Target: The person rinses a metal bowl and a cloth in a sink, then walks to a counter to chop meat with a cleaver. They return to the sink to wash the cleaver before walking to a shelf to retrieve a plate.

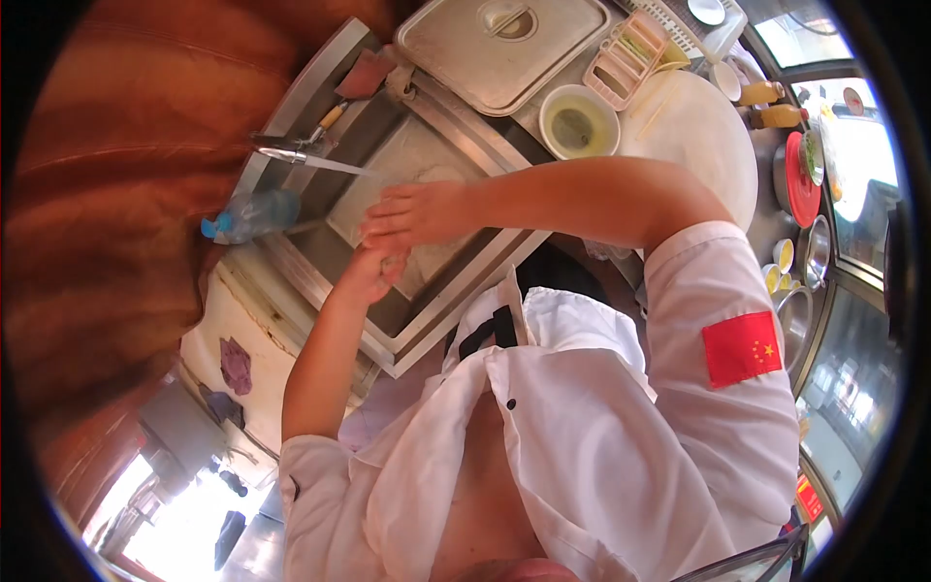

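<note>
From my remote seat I saw both hands meet over the rectangular stainless steel sink, which was sunk into the table straight ahead of the person's white jacket. The right hand lay on top with its fingers stretched out flat and close together, clamped on nothing, their tips resting across the left hand. The left hand sat beneath with its fingers curled inward. The upper hand covered them, so I could not tell whether they gripped anything. A thin stream ran from the chrome tap toward the hands, but I could not see whether it reached them. A clear plastic bottle with a blue cap lay just beside the sink's left rim. A white round bowl stood on the table beyond the right forearm, and the lens rim cut off the far edges.
</note>
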### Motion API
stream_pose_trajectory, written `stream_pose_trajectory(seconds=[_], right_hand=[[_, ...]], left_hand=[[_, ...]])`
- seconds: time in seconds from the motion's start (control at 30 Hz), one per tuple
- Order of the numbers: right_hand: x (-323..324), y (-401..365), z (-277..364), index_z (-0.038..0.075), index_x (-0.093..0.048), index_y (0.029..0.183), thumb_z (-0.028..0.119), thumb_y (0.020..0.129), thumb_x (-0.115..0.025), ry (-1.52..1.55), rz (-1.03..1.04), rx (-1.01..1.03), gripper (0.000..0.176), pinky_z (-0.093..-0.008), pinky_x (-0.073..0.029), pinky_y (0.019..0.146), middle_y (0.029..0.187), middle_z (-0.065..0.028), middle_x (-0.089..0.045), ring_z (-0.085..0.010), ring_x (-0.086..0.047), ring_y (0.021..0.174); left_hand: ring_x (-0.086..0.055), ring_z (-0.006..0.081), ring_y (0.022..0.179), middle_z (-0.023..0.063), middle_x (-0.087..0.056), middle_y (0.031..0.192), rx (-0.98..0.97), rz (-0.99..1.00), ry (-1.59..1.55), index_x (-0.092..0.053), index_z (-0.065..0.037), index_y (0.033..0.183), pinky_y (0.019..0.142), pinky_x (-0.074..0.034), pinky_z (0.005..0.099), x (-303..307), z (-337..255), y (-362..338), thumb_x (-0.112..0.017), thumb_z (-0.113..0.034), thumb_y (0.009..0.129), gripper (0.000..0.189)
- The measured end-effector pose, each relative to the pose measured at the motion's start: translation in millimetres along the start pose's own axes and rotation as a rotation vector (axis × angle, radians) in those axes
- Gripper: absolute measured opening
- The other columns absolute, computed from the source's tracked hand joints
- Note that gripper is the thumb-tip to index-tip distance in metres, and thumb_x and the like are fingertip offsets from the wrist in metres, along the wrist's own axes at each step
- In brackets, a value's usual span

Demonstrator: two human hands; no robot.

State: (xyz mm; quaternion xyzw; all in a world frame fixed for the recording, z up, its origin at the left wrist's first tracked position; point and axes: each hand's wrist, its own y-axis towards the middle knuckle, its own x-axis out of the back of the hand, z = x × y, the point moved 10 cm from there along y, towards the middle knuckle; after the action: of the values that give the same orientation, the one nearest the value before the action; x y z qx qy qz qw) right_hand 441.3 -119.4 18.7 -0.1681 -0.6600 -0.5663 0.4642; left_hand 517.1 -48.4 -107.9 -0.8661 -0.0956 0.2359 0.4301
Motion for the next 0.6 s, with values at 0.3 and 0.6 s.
stream_pose_trajectory(seconds=[0.3,0.6], right_hand=[[6,54,10,0.008,-0.053,0.123,0.023,0.086,-0.056,0.13,0.282,-0.059,0.039,-0.0402,-0.054,0.057,0.112,-0.0073,-0.062,-0.026,-0.067,0.09],[-58,33,-24,0.013,-0.074,0.083,0.02,0.076,-0.065,0.151,0.652,-0.381,0.013,-0.0444,-0.056,0.066,0.087,-0.0094,-0.073,-0.031,-0.07,0.083]], left_hand=[[-0.041,0.009,0.051,0.0023,-0.049,0.07,0.12,0.368,0.086,-0.055,-0.005,0.094,0.042,-0.028,0.0228,-48,-24,-59,-0.069,-0.01,0.08,0.02],[-0.044,0.0077,0.051,0.0017,-0.053,0.067,0.007,0.012,0.37,-0.059,-0.006,0.086,0.04,-0.026,0.0234,-36,-32,-27,-0.069,-0.006,0.076,0.014]])
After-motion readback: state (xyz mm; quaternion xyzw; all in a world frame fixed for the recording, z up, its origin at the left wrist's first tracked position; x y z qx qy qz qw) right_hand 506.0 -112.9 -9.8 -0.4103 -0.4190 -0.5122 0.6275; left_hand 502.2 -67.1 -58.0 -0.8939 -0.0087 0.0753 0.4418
